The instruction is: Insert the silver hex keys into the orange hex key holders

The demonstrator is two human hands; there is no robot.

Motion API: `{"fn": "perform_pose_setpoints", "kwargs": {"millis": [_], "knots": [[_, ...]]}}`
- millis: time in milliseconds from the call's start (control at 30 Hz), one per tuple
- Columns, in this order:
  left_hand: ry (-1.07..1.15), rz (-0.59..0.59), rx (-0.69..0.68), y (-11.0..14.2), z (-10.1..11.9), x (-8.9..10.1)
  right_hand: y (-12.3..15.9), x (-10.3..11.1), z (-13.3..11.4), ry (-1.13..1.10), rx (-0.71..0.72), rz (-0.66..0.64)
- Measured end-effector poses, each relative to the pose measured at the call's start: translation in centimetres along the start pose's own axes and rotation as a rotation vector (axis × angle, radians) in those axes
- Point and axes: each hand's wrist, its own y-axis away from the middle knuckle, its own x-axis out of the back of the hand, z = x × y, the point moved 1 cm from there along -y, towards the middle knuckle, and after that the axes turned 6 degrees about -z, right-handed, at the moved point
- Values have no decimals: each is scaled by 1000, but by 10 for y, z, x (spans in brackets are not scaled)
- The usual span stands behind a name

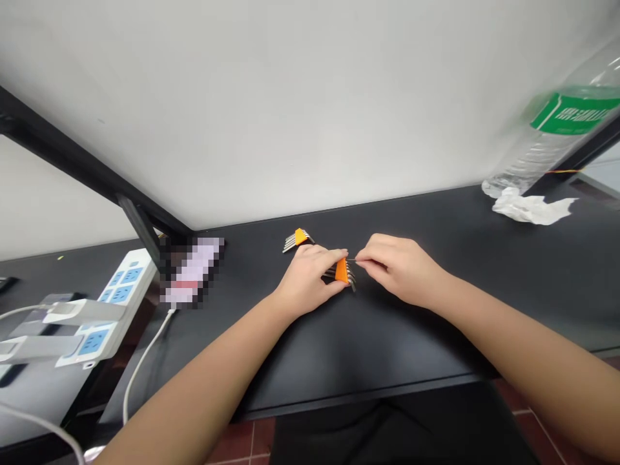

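My left hand (310, 274) is closed around an orange hex key holder (341, 270), thumb below and fingers above. Several metal hex keys stick out of the holder, their bent ends to the right. To the right, my right hand (400, 265) pinches a thin hex key (352, 260) between thumb and forefinger; its other end meets the upper part of the holder, and I cannot tell how far in it sits. A second orange holder with hex keys (300, 237) lies on the black table just behind my left hand.
At the left, a white power strip (123, 294) holds plugged-in chargers. A blurred-out phone-like object (196, 268) has a white cable (145, 355). At the back right are a clear bottle with a green label (571, 113) and a crumpled tissue (530, 208). A wall (290, 116) rises behind the table.
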Motion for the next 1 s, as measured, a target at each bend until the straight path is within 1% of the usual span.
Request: {"fn": "perform_pose_setpoints", "kwargs": {"millis": [67, 167, 233, 300, 400, 533, 600, 700, 800, 900, 1000], "knots": [[29, 2, 7, 0, 1, 1, -2, 1, -1, -222, -49, 11], [88, 2, 13, 0, 2, 1, -5, -2, 1, -562, -163, -15], [135, 3, 7, 0, 2, 1, -5, -6, 5, -680, -191, -27], [184, -2, -5, 0, 3, 1, -6, -9, 9, -698, -178, -35], [214, -21, -29, 0, 6, 0, -8, -16, 15, -655, -163, -58], [188, -32, -40, 0, 9, 0, -12, -24, 25, -633, -251, -48], [173, -26, -16, 0, 10, 1, -14, -27, 29, -669, -295, -81], [213, 1, -17, 1, 11, 2, -16, -28, 30, -822, -326, -186], [261, 22, -41, 1, 11, 3, -16, -27, 26, -927, -353, -228], [253, 60, -30, 1, 12, 4, -15, -27, 24, -940, -388, -238], [239, 115, -10, 2, 10, 5, -14, -29, 23, -901, -391, -257]]}}
